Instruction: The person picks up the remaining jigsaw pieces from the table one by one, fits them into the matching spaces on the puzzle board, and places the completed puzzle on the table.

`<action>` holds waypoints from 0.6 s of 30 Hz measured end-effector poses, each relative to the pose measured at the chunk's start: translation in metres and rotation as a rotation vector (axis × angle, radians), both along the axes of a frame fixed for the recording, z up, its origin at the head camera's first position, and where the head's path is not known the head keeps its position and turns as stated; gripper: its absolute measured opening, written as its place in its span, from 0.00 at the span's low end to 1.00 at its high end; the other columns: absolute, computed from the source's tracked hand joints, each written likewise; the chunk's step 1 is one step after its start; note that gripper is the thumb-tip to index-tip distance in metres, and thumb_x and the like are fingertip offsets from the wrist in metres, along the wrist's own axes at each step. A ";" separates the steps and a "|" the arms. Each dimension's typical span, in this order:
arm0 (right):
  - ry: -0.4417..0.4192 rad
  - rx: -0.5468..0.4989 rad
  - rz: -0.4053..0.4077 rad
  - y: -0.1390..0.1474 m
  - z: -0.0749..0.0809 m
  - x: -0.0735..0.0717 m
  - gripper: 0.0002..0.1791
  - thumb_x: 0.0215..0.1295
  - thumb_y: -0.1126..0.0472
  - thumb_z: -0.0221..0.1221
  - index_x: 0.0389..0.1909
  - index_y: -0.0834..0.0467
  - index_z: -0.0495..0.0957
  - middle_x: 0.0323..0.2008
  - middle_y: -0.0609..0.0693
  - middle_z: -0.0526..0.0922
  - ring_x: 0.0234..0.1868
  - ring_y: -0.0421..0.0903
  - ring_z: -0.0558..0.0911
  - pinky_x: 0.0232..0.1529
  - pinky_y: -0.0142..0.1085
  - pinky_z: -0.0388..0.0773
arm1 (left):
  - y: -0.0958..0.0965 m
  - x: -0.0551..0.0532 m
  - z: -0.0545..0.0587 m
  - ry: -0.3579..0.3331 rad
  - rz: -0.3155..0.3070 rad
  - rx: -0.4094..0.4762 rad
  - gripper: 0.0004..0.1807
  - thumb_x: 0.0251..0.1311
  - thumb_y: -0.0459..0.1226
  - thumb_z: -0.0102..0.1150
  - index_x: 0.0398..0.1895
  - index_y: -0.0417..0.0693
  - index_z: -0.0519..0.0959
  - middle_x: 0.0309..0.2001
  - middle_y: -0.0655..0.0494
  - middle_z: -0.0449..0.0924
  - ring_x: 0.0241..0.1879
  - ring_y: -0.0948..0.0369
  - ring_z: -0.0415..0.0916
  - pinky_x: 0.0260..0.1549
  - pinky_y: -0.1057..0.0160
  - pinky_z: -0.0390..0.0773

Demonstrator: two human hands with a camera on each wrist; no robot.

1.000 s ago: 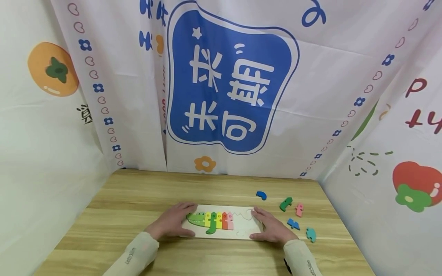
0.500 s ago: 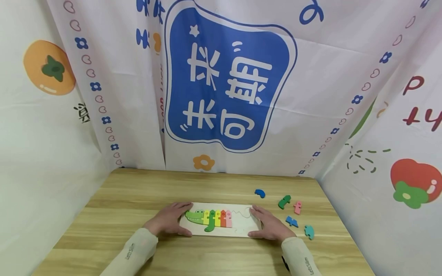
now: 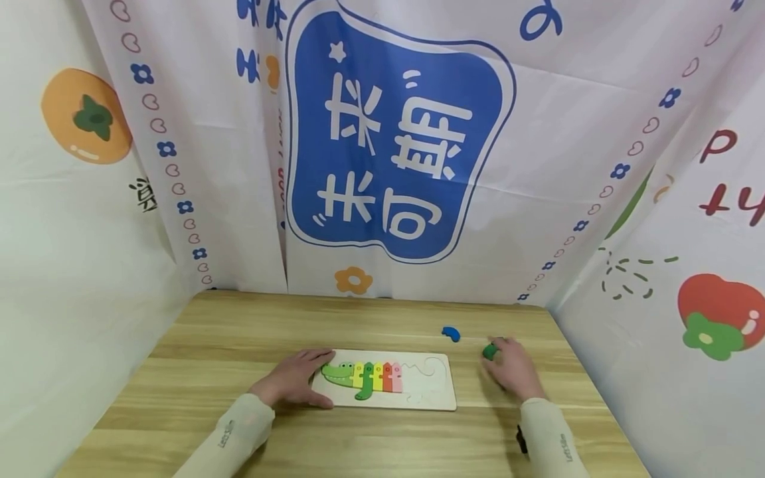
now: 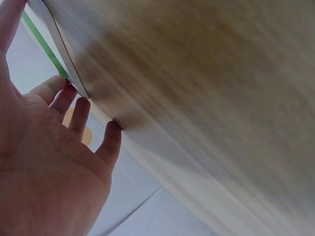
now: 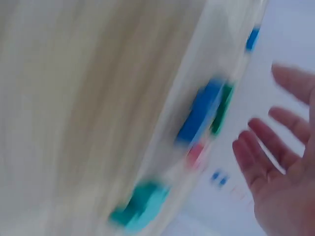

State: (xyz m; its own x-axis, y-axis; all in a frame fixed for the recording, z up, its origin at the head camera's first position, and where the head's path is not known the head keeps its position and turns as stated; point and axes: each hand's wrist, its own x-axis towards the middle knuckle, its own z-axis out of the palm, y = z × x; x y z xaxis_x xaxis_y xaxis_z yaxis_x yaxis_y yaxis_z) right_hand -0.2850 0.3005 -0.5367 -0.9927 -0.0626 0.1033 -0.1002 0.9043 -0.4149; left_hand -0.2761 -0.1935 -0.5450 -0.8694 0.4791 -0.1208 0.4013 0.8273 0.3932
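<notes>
Crocodile puzzle board lies flat near the middle of the wooden table, and I count six pieces on it: one green head, two yellow strips, one green strip with a leg, one red-orange strip and one pink strip. Through the blurry right wrist camera I count five loose pieces: two blue pieces, one dark green piece, one pink piece and one teal piece. The person's left hand has its thumb and fingers spread wide across the board's left end, touching it. The right hand has loose, slightly bent fingers; my head camera shows it at the dark green piece, but I cannot tell if they touch. On the left sleeve I read "Let's Slim"; the words on the right sleeve look the same. The big blue sign on the cloth wall says 未来可期, turned sideways. Marks on the strips are too small for me to read.
</notes>
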 end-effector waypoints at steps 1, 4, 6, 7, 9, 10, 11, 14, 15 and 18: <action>0.008 0.007 -0.025 0.011 0.001 -0.001 0.35 0.68 0.55 0.67 0.72 0.65 0.71 0.66 0.75 0.71 0.62 0.74 0.75 0.60 0.68 0.73 | 0.000 0.000 0.000 0.005 -0.004 -0.002 0.60 0.48 0.67 0.74 0.79 0.47 0.63 0.79 0.47 0.61 0.77 0.41 0.58 0.72 0.34 0.61; -0.047 0.014 -0.068 0.043 -0.002 -0.003 0.40 0.67 0.53 0.66 0.74 0.68 0.66 0.67 0.77 0.67 0.63 0.76 0.72 0.60 0.69 0.72 | 0.000 0.000 -0.001 0.012 -0.017 -0.004 0.60 0.48 0.68 0.73 0.80 0.46 0.63 0.79 0.46 0.61 0.77 0.41 0.58 0.72 0.34 0.61; -0.102 0.014 -0.066 0.060 -0.007 -0.003 0.44 0.67 0.51 0.67 0.76 0.69 0.61 0.69 0.78 0.63 0.66 0.79 0.67 0.63 0.71 0.69 | 0.000 -0.001 -0.002 0.012 -0.021 -0.006 0.60 0.48 0.68 0.72 0.80 0.47 0.63 0.79 0.46 0.61 0.77 0.41 0.58 0.72 0.34 0.61; -0.133 0.003 -0.066 0.067 -0.009 -0.004 0.46 0.67 0.50 0.67 0.77 0.69 0.59 0.70 0.79 0.61 0.68 0.79 0.65 0.64 0.71 0.67 | 0.000 -0.001 -0.003 0.009 -0.020 -0.005 0.60 0.48 0.68 0.72 0.80 0.47 0.63 0.79 0.46 0.61 0.77 0.41 0.58 0.72 0.34 0.61; -0.177 -0.029 -0.064 0.078 -0.013 -0.005 0.49 0.67 0.48 0.67 0.78 0.69 0.56 0.72 0.79 0.59 0.69 0.80 0.62 0.65 0.72 0.65 | 0.000 -0.001 -0.003 -0.002 -0.013 -0.004 0.61 0.48 0.69 0.72 0.80 0.47 0.63 0.80 0.47 0.60 0.78 0.41 0.57 0.72 0.34 0.60; -0.188 -0.037 -0.064 0.082 -0.016 -0.006 0.50 0.67 0.46 0.67 0.78 0.69 0.56 0.71 0.80 0.59 0.69 0.80 0.62 0.64 0.72 0.65 | 0.000 -0.001 -0.004 -0.006 -0.008 -0.005 0.61 0.48 0.69 0.72 0.80 0.48 0.62 0.80 0.47 0.60 0.78 0.41 0.57 0.73 0.34 0.60; -0.191 -0.044 -0.066 0.085 -0.017 -0.008 0.49 0.67 0.46 0.67 0.77 0.69 0.58 0.71 0.80 0.60 0.69 0.80 0.62 0.65 0.72 0.65 | 0.000 -0.001 -0.004 -0.010 -0.004 -0.004 0.61 0.48 0.69 0.72 0.80 0.48 0.62 0.80 0.47 0.60 0.78 0.41 0.57 0.72 0.34 0.60; -0.175 -0.044 -0.066 0.089 -0.021 -0.011 0.46 0.66 0.45 0.68 0.74 0.70 0.64 0.68 0.79 0.65 0.67 0.79 0.67 0.63 0.71 0.68 | -0.001 -0.002 -0.006 -0.014 0.006 -0.001 0.61 0.48 0.69 0.72 0.81 0.50 0.62 0.80 0.50 0.60 0.78 0.42 0.56 0.73 0.34 0.60; -0.167 -0.038 -0.065 0.089 -0.022 -0.012 0.45 0.66 0.45 0.68 0.73 0.70 0.66 0.67 0.78 0.67 0.66 0.77 0.68 0.63 0.70 0.69 | -0.002 -0.002 -0.006 -0.014 0.007 -0.002 0.61 0.48 0.69 0.72 0.81 0.50 0.62 0.80 0.50 0.60 0.78 0.42 0.56 0.73 0.34 0.60; -0.137 -0.033 -0.047 0.089 -0.022 -0.015 0.41 0.65 0.47 0.70 0.69 0.70 0.71 0.63 0.75 0.73 0.62 0.74 0.74 0.61 0.67 0.72 | -0.003 -0.003 -0.007 -0.012 0.011 -0.003 0.61 0.48 0.70 0.71 0.81 0.52 0.61 0.80 0.51 0.60 0.79 0.43 0.56 0.73 0.35 0.60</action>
